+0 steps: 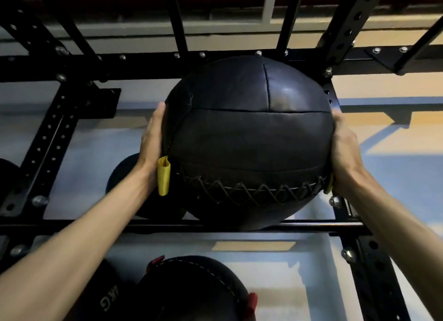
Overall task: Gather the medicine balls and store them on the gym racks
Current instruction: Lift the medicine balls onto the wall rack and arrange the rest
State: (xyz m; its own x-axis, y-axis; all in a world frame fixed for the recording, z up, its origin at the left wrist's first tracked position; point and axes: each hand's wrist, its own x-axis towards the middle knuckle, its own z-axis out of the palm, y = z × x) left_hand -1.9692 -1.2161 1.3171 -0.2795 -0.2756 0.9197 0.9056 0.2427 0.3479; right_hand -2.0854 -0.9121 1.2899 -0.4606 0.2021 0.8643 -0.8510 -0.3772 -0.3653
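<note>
- We log the rack's (215,226) front bar crossing just under the medicine ball (249,140); a red-tabbed ball (191,289) sits below that bar, and a dark ball (124,174) sits inside the rack, left.
- Left hand (152,140) and right hand (342,148) clasp the medicine ball's opposite sides, forearms extended.

Pale blue floor (395,176) with tan markings (254,245), dimly lit.
</note>
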